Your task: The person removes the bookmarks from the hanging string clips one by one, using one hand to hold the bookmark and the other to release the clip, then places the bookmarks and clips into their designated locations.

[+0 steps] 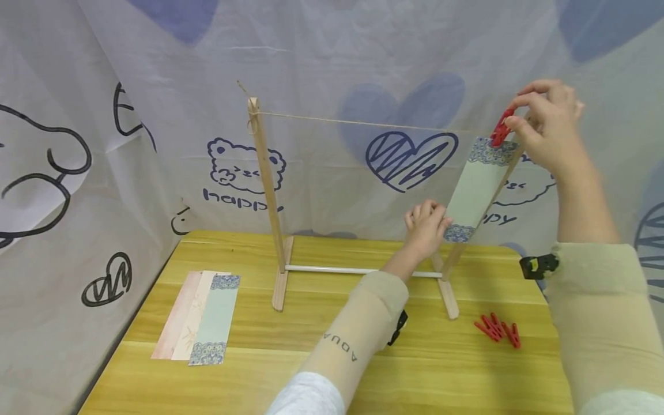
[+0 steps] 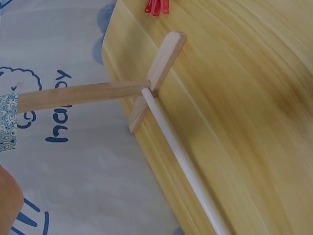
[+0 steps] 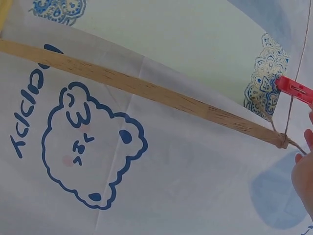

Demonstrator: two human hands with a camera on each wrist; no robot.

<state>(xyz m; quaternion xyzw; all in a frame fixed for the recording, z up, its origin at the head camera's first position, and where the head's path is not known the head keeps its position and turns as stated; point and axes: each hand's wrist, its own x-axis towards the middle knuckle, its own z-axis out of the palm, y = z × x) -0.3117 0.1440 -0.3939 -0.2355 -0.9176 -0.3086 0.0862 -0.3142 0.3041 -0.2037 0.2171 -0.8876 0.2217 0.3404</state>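
Observation:
A pale green bookmark-like paper strip (image 1: 478, 187) with blue patterned ends hangs upright beside the wooden rack's right post (image 3: 142, 88). At its top edge, by the twine (image 1: 358, 122), sits a small red clothespin (image 1: 502, 128). My right hand (image 1: 552, 124) pinches that clothespin between thumb and fingers. Lower down, my left hand (image 1: 426, 227) holds the strip's lower left edge with thumb and finger; the exact contact is partly hidden. In the right wrist view the strip looks slightly bowed. The left wrist view catches only the strip's patterned bottom end (image 2: 8, 122).
Several red clothespins (image 1: 498, 329) lie on the wood-grain table (image 1: 415, 369) at right. Three overlapping paper strips, pink (image 1: 177, 317), cream (image 1: 193, 320) and green (image 1: 217, 317), lie at left. The rack's left post (image 1: 267, 184) and white crossbar (image 1: 332, 269) stand between.

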